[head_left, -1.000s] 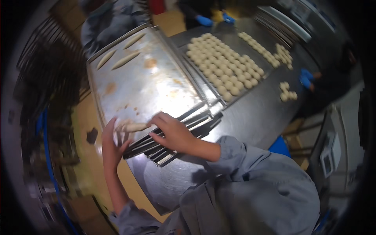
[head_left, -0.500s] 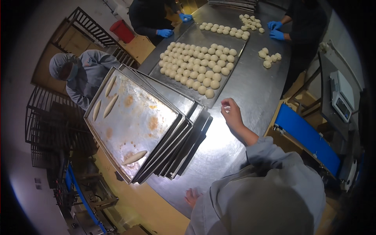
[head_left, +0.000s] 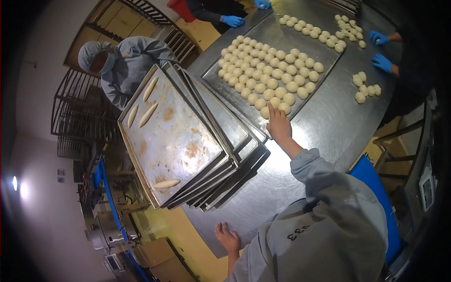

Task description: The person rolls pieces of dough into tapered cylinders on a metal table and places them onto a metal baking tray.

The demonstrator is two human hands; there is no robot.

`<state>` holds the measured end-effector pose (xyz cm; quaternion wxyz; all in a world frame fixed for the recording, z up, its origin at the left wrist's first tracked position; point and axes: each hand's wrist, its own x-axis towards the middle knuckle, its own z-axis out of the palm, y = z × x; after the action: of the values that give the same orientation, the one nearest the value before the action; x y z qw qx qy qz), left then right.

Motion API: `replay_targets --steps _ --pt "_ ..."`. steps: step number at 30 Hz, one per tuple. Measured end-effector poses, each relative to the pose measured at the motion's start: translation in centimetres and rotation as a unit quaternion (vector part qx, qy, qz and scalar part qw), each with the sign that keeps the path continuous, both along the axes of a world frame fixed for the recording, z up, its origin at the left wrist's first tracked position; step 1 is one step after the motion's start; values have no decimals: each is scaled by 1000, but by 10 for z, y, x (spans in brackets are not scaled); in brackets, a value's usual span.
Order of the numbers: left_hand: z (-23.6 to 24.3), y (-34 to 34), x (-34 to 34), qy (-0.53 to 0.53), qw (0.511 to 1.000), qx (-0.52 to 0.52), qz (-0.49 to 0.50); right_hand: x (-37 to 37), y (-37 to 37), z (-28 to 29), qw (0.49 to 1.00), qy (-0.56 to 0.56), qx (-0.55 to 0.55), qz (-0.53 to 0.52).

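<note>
Item: dough balls (head_left: 272,70), in rows on the flat tray (head_left: 329,63) at upper centre of the frame; my right hand (head_left: 278,124) has come forward from the bare steel to the tray's near corner, fingers curled down over the nearest ball, though I cannot tell whether it is yet pinched. A second ago both hands were at the shaped dough piece (head_left: 166,184) on the top tray of the stack (head_left: 188,141) at left; that piece now lies alone at the tray's lower edge, so the reach looks to me like fetching the next ball. My left hand (head_left: 227,237) rests spread and empty on the worktop (head_left: 329,122) edge, lower centre. Beyond: three shaped pieces (head_left: 143,105) at upper left; blue-gloved co-workers' hands (head_left: 381,62) at upper right.
</note>
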<state>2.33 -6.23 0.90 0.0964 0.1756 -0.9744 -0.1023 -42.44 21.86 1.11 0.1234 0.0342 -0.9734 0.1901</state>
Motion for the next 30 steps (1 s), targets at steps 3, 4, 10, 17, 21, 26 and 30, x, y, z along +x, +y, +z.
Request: replay_targets --steps 3,4,10,17,21,26,30 --pt "-7 9 -4 10 999 -16 34 -10 -2 -7 999 -22 23 -8" --pt "-9 13 -5 14 999 -18 47 -15 -2 -4 999 -46 14 -7" --pt "-8 12 -10 36 997 12 62 -12 36 37 808 -317 -495 -33" --pt "3 40 -33 121 856 487 126 168 26 131 765 -283 -509 276" --pt "54 82 -65 40 371 928 -12 268 -30 163 782 -258 -434 366" --pt "42 62 -43 91 391 914 -63 305 -59 137 831 -110 -280 468" --pt "68 53 -32 121 588 799 13 322 -56 130 841 -215 -304 392"
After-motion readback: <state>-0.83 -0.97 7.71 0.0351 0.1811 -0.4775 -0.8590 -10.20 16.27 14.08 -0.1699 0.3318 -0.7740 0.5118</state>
